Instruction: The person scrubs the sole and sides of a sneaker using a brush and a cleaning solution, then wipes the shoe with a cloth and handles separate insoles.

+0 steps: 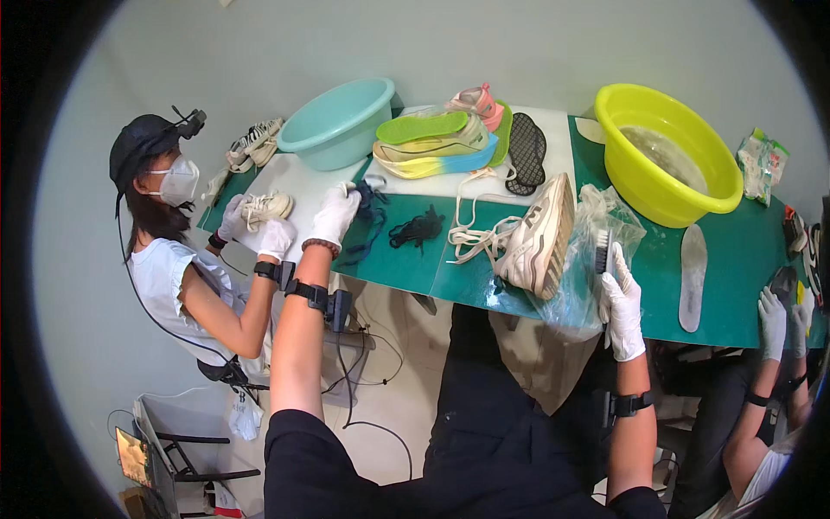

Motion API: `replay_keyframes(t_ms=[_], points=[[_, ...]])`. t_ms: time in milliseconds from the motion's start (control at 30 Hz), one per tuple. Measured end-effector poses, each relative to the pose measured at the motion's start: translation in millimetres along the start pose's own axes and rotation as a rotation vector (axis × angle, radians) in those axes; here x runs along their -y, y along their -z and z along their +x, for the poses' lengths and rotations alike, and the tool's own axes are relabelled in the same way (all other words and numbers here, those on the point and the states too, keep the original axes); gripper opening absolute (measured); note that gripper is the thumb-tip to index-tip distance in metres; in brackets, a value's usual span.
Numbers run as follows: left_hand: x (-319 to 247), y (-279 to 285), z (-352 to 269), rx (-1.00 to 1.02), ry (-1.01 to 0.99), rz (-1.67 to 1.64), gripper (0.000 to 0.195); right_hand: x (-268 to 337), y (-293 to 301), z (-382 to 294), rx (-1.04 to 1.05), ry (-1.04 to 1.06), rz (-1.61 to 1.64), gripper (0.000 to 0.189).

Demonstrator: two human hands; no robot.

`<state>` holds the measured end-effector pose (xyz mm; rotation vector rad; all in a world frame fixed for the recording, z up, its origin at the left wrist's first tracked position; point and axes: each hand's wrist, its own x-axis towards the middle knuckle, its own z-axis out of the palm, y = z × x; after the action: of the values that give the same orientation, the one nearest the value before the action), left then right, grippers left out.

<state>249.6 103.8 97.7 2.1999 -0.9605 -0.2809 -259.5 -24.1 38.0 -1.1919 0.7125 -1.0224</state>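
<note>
My left hand, in a white glove, is at the table's left part, its curled fingers on a bunch of dark blue shoelaces. Part of the laces trails down over the green mat. In my gloved right hand is a scrub brush with white and dark bristles, held upright. Left of the brush, a white sneaker rests tilted on its side, its sole facing right and its long laces loose. A crumpled clear plastic bag lies beside and partly under that shoe.
Black laces, a grey insole and a yellow-green basin of cloudy water are on the table. Behind are a light-blue basin and stacked shoe parts. Co-workers handle shoes on my left and right.
</note>
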Motion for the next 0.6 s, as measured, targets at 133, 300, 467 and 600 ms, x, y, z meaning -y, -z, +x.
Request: replay_keyframes(t_ms=[133,300,467,600], points=[[-28,-28,-31,-0.147,-0.187,0.597,0.051,-2,0,1,-0.001,-0.006,0.001,0.060],[-135,-103,-54,0.371,-0.489,-0.305,0.038,-9,6,4,-0.038,0.124,-0.061,0.060],[-169,-162,-40,0.510,-0.268,-0.644,0.033,-10,3,2,-0.045,0.021,-0.038,0.061],[-156,-154,-62,0.313,-0.443,-0.522,0.028,-3,-4,3,-0.009,0.001,0.019,0.062]])
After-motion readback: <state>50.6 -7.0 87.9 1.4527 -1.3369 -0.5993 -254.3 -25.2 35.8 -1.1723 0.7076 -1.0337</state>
